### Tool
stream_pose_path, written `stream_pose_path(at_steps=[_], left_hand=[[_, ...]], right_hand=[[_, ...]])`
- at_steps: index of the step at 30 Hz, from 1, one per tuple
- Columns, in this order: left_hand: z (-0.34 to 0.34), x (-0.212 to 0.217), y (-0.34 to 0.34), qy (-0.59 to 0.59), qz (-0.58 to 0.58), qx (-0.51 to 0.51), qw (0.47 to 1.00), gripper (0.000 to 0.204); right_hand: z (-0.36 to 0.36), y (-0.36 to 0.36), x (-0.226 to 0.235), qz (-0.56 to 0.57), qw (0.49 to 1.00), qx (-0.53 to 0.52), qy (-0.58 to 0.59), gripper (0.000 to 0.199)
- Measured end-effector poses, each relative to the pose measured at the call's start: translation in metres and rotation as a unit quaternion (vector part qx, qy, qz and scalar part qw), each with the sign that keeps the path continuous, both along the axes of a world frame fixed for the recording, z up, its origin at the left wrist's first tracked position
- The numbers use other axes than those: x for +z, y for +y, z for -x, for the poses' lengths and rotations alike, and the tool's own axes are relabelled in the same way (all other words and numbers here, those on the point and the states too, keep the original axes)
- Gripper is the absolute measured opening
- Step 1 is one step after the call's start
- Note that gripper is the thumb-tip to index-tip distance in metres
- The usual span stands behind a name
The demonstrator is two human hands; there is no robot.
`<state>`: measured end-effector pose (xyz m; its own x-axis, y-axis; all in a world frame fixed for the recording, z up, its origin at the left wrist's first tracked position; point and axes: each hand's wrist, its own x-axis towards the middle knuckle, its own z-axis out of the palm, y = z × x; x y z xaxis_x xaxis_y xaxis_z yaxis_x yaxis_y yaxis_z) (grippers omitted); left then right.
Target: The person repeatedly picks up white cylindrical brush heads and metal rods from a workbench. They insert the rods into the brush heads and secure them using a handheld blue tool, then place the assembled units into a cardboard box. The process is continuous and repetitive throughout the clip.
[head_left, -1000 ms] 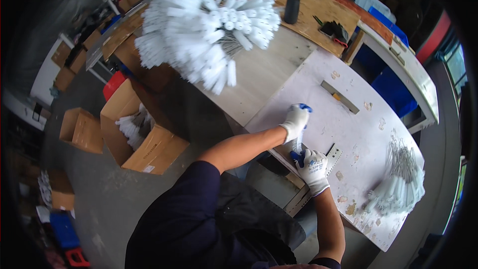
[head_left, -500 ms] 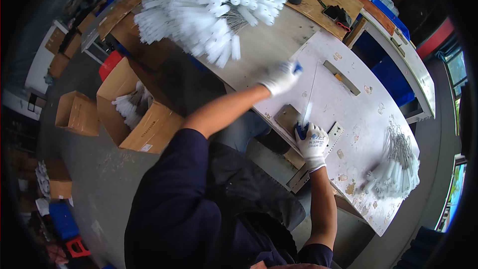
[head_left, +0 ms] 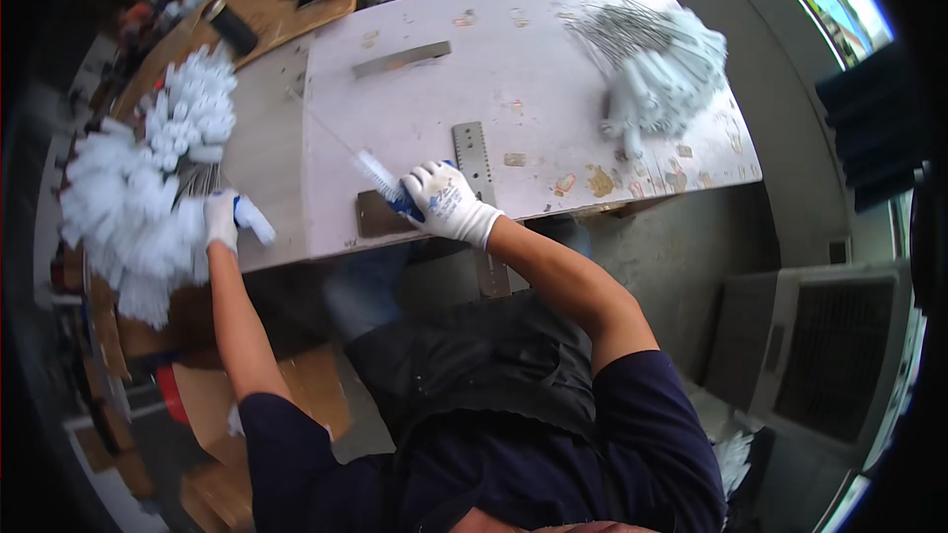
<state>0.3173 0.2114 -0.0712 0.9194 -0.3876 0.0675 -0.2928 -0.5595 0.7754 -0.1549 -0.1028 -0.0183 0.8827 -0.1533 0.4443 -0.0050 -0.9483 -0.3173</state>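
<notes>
The gloved right hand (head_left: 446, 201) grips a blue-handled white brush (head_left: 380, 178) at frame centre on the white tabletop (head_left: 553, 69). The gloved left hand (head_left: 221, 220) closes round a white brush head (head_left: 255, 221) beside the brush pile (head_left: 148, 188), left.

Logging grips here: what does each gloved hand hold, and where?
Right hand: thin white-bristled wire brush, gripped near its bristle end. Left hand: white tube-shaped piece, by one end.
</notes>
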Motion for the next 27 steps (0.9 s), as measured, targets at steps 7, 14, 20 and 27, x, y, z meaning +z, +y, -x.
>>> stream_pose_path(at_steps=[7, 14, 20, 27], left_hand=[[0.15, 0.069, -0.072, 0.262, 0.268, 0.046, 0.926, 0.019], [0.229, 0.046, -0.128, 0.294, 0.372, 0.041, 0.88, 0.016], [0.275, 0.041, -0.145, 0.156, 0.232, 0.06, 0.958, 0.022], [0.272, 0.025, -0.152, 0.123, 0.242, 0.064, 0.96, 0.021]], right_hand=[[0.006, -0.003, -0.006, -0.05, 0.998, -0.036, -0.01, 0.033], [0.027, -0.025, 0.025, -0.087, 0.989, -0.105, -0.053, 0.027], [0.148, -0.177, 0.076, 0.096, 0.961, -0.218, -0.138, 0.015], [0.273, -0.331, 0.092, 0.249, 0.868, -0.423, 0.072, 0.042]])
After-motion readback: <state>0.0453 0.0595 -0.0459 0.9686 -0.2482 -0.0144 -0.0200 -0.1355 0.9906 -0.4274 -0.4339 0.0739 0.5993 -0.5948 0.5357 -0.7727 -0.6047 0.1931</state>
